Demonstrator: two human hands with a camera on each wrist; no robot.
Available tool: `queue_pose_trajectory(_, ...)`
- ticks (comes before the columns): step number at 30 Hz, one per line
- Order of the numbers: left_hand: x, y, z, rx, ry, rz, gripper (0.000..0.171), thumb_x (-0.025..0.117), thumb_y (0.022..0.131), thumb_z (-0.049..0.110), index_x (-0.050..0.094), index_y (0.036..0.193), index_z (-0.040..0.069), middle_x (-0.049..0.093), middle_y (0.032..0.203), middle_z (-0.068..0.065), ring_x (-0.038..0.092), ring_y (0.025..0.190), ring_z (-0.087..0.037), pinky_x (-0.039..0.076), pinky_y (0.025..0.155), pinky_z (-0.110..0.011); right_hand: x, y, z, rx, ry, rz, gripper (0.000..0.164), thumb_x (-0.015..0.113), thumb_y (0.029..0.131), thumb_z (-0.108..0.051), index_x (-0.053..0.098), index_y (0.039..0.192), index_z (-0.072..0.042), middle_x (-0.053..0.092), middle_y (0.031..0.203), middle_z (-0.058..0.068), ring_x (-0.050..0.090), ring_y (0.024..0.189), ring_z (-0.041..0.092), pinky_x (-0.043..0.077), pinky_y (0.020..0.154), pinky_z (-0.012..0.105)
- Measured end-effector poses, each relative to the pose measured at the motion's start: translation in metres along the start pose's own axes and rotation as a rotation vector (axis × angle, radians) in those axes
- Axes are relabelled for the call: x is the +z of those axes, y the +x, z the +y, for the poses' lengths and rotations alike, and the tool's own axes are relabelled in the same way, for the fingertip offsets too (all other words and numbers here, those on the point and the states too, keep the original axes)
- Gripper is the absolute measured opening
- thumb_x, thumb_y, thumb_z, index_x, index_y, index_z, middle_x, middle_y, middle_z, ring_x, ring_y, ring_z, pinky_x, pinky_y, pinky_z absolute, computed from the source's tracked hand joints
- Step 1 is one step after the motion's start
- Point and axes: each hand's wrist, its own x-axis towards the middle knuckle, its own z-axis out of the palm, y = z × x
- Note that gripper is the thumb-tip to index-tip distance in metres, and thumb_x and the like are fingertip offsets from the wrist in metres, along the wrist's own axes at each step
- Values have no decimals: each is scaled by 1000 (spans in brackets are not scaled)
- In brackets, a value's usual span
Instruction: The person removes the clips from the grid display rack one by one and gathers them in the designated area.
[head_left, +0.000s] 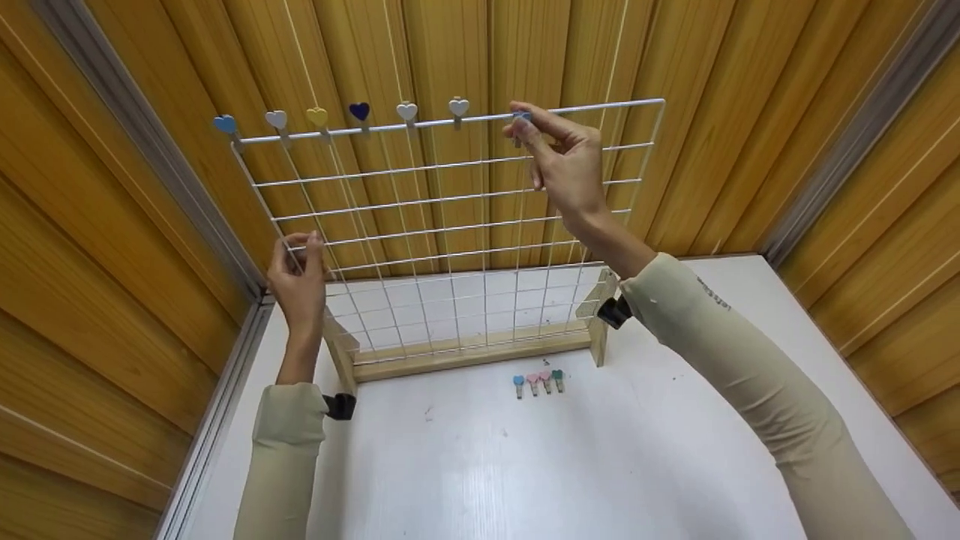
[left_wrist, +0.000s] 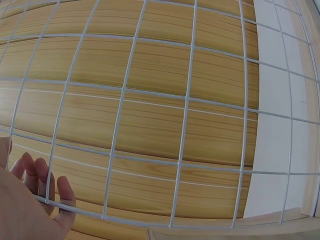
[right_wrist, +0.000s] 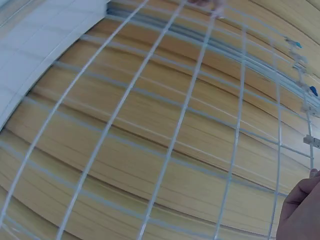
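Observation:
A white wire grid panel (head_left: 450,171) stands upright in a wooden base (head_left: 472,355). My right hand (head_left: 574,161) pinches a blue heart clip (head_left: 522,115) at the grid's top wire, between thumb and fingers. To its left, several heart clips sit along that wire, among them a white one (head_left: 458,107), a dark blue one (head_left: 359,112), a yellow one (head_left: 317,116) and a light blue one (head_left: 225,124). My left hand (head_left: 298,277) grips the grid's left edge, its fingers curled round the side wire (left_wrist: 60,206).
On the white table (head_left: 450,465) in front of the base lie several more clips: a blue one (head_left: 518,384), pink ones (head_left: 533,381) and a green one (head_left: 558,377). Yellow wood-look panels (head_left: 720,135) surround the table at the back and sides.

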Motion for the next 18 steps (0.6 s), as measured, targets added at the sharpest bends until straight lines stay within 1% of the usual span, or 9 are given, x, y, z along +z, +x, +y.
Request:
queue_pose_trajectory(2,0,1,0,6,13,18,8,66,100,24,65,102,17,51,74,7,46,67,-7,37,59,-22,-6,-5,3,4,-15,-7,25,63,99,-2,70,122,6,78,87,1,46,45,4,35,41,16)
queue_pose_trajectory(4,2,2,0,8,14,22,8,67,99,24,64,101,17,51,75,7,46,67,-6,36,60,-22,-14,-11,6,11,-20,-15,24,63,99,-1,70,121,6,77,85,-1,46,45,4,35,41,16)
queue_pose_trajectory(6,4,3,-1,9,19,21,8,67,99,25,64,101,18,52,75,6,46,67,-6,37,60,-23,-22,-20,9,22,-19,-37,23,63,99,0,69,119,7,77,85,0,46,44,5,36,40,17)
queue_pose_trajectory(10,6,4,-2,5,24,9,9,67,99,26,63,100,18,52,75,7,47,68,-6,37,60,-23,-34,-41,16,69,-10,-87,15,63,98,2,70,111,1,78,86,1,47,42,6,38,40,18)
queue_pose_trajectory(13,3,4,-1,7,34,11,9,67,99,27,63,100,18,51,75,8,46,68,-6,36,60,-23,-35,-57,26,127,1,-124,14,63,97,2,69,107,-6,78,87,0,49,42,6,41,40,19)
queue_pose_trajectory(14,1,4,0,8,36,15,10,67,99,27,63,101,18,51,75,7,46,69,-7,36,61,-23,-34,-62,29,146,5,-141,14,63,98,2,69,106,-7,78,87,0,51,43,6,42,41,18)
queue_pose_trajectory(16,-3,4,1,9,33,24,10,67,99,26,64,101,17,51,75,6,46,69,-8,36,60,-23,-32,-71,38,180,2,-174,12,63,98,1,68,106,-7,78,87,0,51,44,6,42,42,18)
queue_pose_trajectory(18,-6,5,2,6,28,31,10,67,99,25,64,103,16,51,76,6,46,69,-8,36,61,-23,-29,-80,46,207,1,-206,10,63,98,1,67,106,-3,78,87,0,53,46,6,44,44,18)
